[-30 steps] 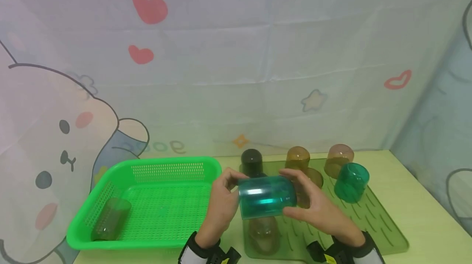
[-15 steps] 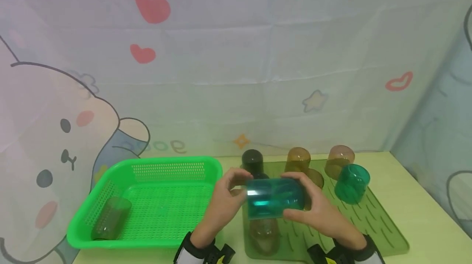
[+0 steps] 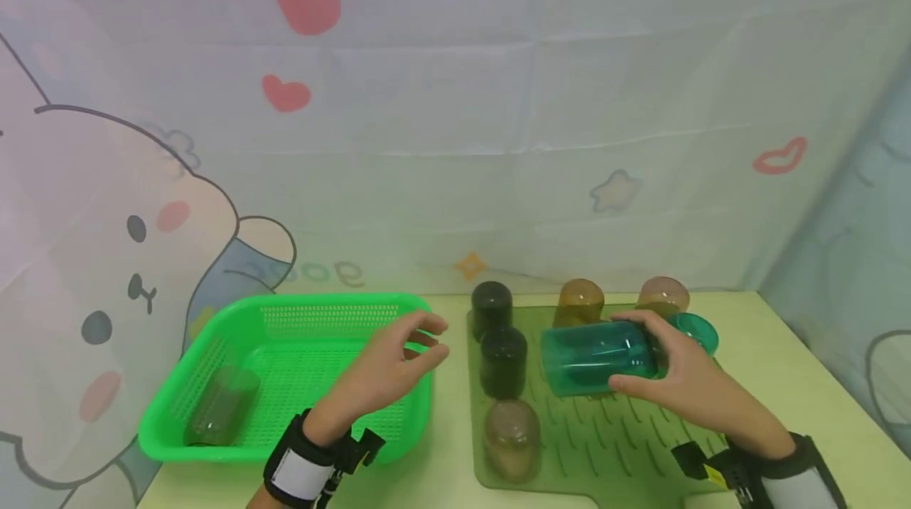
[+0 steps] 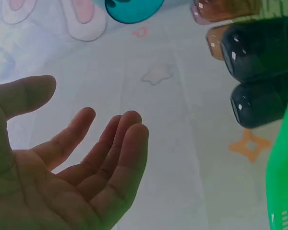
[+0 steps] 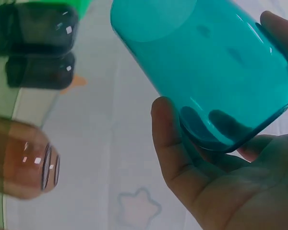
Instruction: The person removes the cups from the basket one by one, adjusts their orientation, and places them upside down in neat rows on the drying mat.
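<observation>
A clear teal cup (image 3: 584,359) lies sideways in the air above the green mat (image 3: 605,446), its base toward my right hand (image 3: 676,371). The right thumb and fingers grip it around the base end; in the right wrist view the teal cup (image 5: 201,62) fills the upper middle. My left hand (image 3: 391,359) hovers over the right side of the green basket (image 3: 285,455), fingers loosely bent and holding nothing. The left wrist view shows that hand (image 4: 86,167) with its palm empty. Inside the basket, at its left, a clear greyish cup (image 3: 224,406) lies on its side.
Upside-down cups stand on the mat: two dark ones (image 3: 504,363) and a brownish one (image 3: 512,438) along its left side, an amber one (image 3: 580,303) and a pinkish one (image 3: 663,295) at the back. Another teal cup (image 3: 697,331) is partly behind my right hand. A printed cloth (image 3: 427,137) hangs behind.
My left hand has let go of the teal cup and moved left toward the basket. The right hand has carried the cup to the right over the mat.
</observation>
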Demonstrator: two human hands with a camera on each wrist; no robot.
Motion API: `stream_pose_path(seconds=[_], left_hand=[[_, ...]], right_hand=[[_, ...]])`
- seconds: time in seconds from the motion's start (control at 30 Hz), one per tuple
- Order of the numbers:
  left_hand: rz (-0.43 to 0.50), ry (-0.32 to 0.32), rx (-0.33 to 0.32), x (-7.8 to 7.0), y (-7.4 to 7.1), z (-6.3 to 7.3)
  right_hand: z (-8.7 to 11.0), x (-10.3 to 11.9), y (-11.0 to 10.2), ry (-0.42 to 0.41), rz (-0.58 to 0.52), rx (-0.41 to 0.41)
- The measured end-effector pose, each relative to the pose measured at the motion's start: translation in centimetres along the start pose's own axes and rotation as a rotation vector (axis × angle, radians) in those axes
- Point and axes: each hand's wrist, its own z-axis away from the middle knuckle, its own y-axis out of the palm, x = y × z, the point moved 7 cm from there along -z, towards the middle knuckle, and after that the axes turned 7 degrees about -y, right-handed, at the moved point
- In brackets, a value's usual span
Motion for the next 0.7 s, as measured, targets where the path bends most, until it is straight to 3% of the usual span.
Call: stream_pose_path(seconds=[0.23, 0.5, 0.6, 0.7], left_hand=[[-0.194, 0.01, 0.102, 0.1, -0.3, -0.9], [-0.397, 0.009, 0.143, 0.3, -0.9, -1.9], [-0.506, 0.035, 0.128, 0.3, -1.0, -2.3], [-0.642, 0.018, 0.081, 0.4, -1.3, -2.5]], right_hand=[[0.0, -1.0, -0.6, 0.023, 0.116, 0.082], [-0.3, -2.3, 0.0, 0.03, 0.255, 0.222], [-0.2, -2.9, 0.5, 0.062, 0.271, 0.285], [-0.1, -3.6, 1.1, 0.082, 0.298, 0.316]])
